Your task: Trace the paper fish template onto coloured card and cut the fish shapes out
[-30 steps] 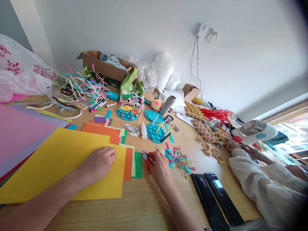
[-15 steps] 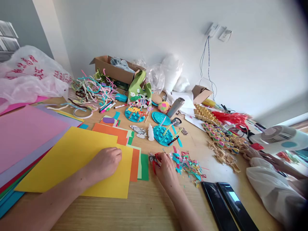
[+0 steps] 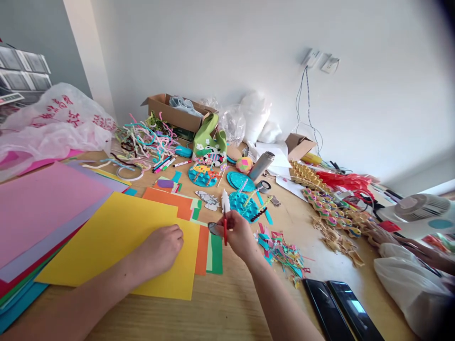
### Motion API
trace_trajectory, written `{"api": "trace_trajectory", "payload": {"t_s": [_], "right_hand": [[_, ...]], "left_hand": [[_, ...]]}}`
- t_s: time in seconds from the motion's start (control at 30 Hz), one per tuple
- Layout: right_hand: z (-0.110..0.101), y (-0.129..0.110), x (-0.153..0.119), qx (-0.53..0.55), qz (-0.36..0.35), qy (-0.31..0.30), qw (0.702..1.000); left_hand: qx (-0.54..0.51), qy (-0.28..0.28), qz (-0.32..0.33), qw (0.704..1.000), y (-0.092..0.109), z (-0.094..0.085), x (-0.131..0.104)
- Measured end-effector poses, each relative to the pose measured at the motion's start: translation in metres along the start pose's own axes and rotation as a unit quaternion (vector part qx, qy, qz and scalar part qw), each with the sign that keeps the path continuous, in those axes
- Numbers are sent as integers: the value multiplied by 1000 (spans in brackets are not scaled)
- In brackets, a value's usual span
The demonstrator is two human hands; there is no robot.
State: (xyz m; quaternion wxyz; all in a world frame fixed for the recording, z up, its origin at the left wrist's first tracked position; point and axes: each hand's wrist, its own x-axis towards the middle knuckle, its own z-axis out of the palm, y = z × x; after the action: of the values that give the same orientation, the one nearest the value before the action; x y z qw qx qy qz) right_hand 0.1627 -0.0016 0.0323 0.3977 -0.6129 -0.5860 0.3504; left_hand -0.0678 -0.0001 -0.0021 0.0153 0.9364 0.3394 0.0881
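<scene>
My right hand (image 3: 241, 234) is raised a little over the table, closed on red-handled scissors (image 3: 225, 232) that point away from me. A small grey, dark-edged piece (image 3: 213, 228) shows at its fingertips; whether it is a paper cutout I cannot tell. My left hand (image 3: 165, 247) rests, fingers curled in, on a large yellow paper sheet (image 3: 117, 237); the inside of its grip is hidden. Under the yellow sheet, orange paper (image 3: 202, 251) and green paper (image 3: 216, 255) stick out. Just beyond my right hand are a white glue bottle (image 3: 225, 201) and grey-and-white fish cutouts (image 3: 206, 198).
Paper scraps (image 3: 280, 253) and two phones (image 3: 341, 308) lie to the right. Behind stand blue egg-tray crafts (image 3: 243, 203), a metal flask (image 3: 262, 165), pipe cleaners (image 3: 145, 139) and a cardboard box (image 3: 174, 113). Another person's hand (image 3: 378, 234) is near a white fan (image 3: 415, 213).
My right hand has lifted from the tabletop beside the scraps, moving up and left with the scissors and grey piece. My left hand stays on the yellow sheet. The view has tilted slightly.
</scene>
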Motion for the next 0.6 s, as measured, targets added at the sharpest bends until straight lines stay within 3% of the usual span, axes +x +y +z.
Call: {"api": "trace_trajectory", "payload": {"t_s": [0.17,0.3,0.47,0.6], "right_hand": [[50,-17,33,-36,-38,-93,994],[73,-13,45,-141,-68,-119,980],[78,-14,43,-216,-104,-101,966],[63,-19,38,-208,-121,-54,969]], "left_hand": [[89,-54,8,994,18,-1,-2],[103,-84,-2,991,24,-6,0],[102,-92,-16,990,25,-12,1],[122,-88,-6,989,27,-18,-1]]}}
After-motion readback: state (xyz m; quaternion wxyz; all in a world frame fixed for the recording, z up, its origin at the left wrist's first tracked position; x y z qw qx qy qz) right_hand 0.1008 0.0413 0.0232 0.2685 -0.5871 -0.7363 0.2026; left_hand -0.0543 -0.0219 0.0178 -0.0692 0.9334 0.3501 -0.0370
